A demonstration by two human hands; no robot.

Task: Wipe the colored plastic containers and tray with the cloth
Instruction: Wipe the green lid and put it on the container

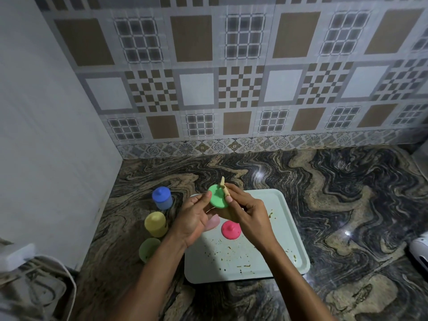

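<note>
Mid-frame, both hands grip stuff: left hand (194,218) pinches the round green plastic lid (216,199), right hand (249,210) presses a beige cloth (225,189) on it, above the crumb-speckled pale tray (266,260).

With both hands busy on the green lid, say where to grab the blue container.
Take the blue container by its round side wall, from the right: it stands upright with its knobbed lid on, the wall close on its left, the yellow container just in front.
</note>
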